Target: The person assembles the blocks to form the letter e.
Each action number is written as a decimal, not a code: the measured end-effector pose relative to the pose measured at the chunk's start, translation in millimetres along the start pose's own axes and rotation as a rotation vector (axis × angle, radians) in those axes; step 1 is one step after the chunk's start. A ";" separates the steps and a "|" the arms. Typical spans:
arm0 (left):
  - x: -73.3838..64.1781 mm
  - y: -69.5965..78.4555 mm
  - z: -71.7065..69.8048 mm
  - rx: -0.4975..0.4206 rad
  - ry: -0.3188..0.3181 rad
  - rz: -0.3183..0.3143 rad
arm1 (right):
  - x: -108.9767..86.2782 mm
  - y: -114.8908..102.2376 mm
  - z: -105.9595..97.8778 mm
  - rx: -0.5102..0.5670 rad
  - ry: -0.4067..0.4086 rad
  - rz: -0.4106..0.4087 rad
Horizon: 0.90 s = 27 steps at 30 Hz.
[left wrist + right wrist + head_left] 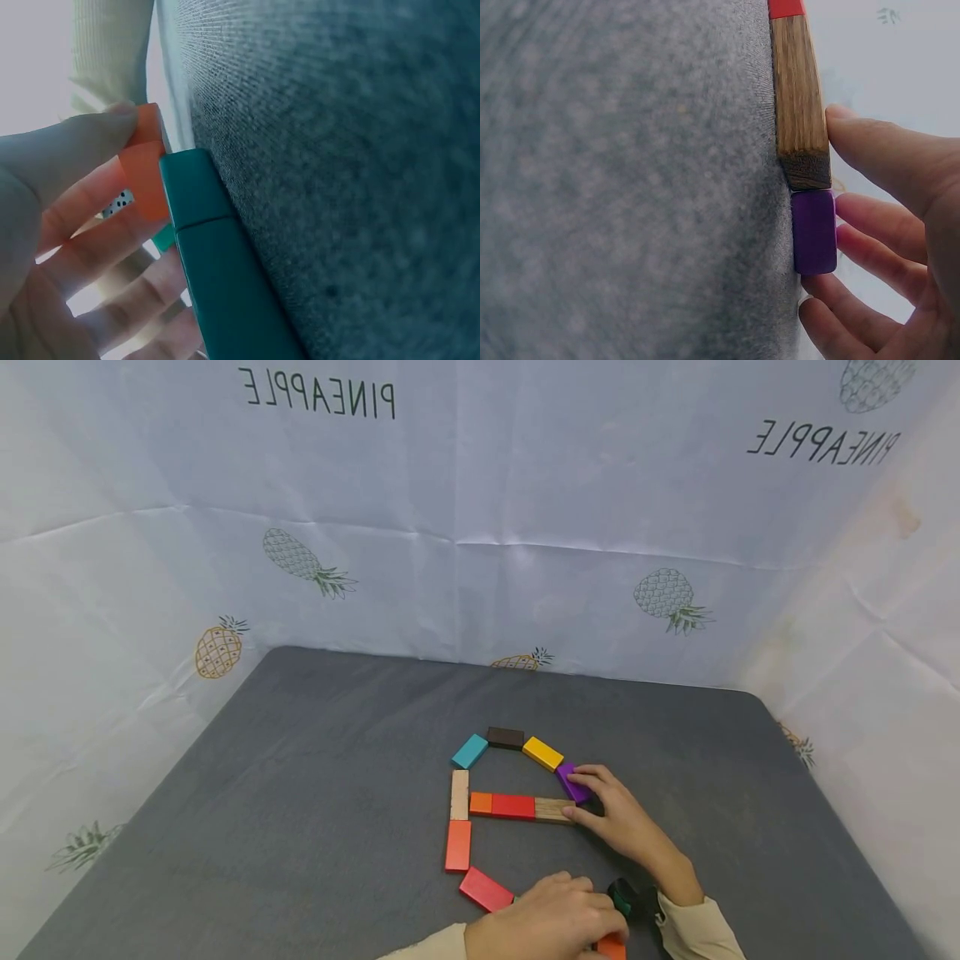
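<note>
In the head view, my left hand [551,917] is low in the middle, its thumb and fingers pinching an orange block [146,176]. Teal-green blocks [232,285] lie end to end beside it in the left wrist view. Farther right, my right hand [618,818] rests its fingertips on a purple block [573,783]. Its thumb touches a wood-grain block [553,810], which meets the purple one in the right wrist view [814,232]. A red block [513,807] and a small orange block [481,803] continue that row leftward.
Around the row curve yellow [543,753], dark brown [506,738], blue [470,751], pale wood [460,794], coral [457,846] and red-pink [486,889] blocks. They lie on a grey cloth-covered table [300,793]. A pineapple-print curtain [450,593] hangs behind and beside it.
</note>
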State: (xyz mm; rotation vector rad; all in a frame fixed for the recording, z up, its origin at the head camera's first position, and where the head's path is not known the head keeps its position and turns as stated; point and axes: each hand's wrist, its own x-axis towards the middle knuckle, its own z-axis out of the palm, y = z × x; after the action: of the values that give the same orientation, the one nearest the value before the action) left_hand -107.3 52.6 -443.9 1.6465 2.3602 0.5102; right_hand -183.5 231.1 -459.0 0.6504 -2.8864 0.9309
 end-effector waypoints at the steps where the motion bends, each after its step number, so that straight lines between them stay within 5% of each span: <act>1: 0.0 -0.2 0.4 0.005 -0.001 -0.005 | -0.1 0.1 0.1 0.001 0.000 0.001; 14: -2.3 -0.8 2.3 0.037 -0.020 -0.052 | -1.2 0.7 1.4 0.004 0.009 -0.010; 27: -23.6 -12.6 -18.9 0.091 -0.048 -0.158 | 0.2 1.5 0.0 0.019 -0.013 0.016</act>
State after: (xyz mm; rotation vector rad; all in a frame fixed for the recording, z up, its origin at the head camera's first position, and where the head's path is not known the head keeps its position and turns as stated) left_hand -116.9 23.7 -432.1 1.4742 2.4849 0.3348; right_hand -184.2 232.1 -459.8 0.6381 -2.9024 0.9601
